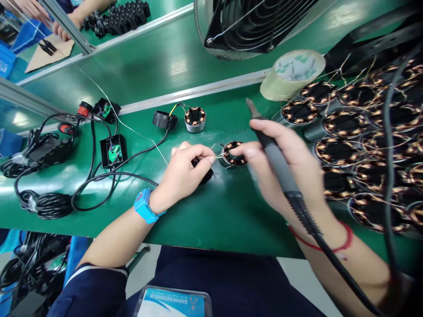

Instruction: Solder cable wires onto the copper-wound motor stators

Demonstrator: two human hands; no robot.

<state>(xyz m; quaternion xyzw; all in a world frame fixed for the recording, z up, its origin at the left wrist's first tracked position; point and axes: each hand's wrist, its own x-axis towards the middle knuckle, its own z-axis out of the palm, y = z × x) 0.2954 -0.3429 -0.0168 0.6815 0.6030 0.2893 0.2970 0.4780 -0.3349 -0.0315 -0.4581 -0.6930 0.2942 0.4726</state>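
My left hand (185, 176) is closed in a pinch on thin wire ends (218, 156) beside a small copper-wound motor stator (235, 159). Partly hidden beneath its fingers is a black plastic part (207, 175); a black cable runs under the wrist. My right hand (294, 171) is wrapped round a soldering iron (278, 164), whose tip points up and away from the stator. A finger of that hand reaches to the stator's rim. Solder wire (132, 130), thin and pale, stretches from the upper left down to my left hand.
Another stator (195, 119) is wired to a black round cap (165, 119). Many stators (343, 123) crowd the right, near a tape roll (292, 75) and a fan (257, 26). Circuit boxes (113, 152) and coiled cables (53, 204) lie left. Another person's hands (69, 26) work beyond the frame.
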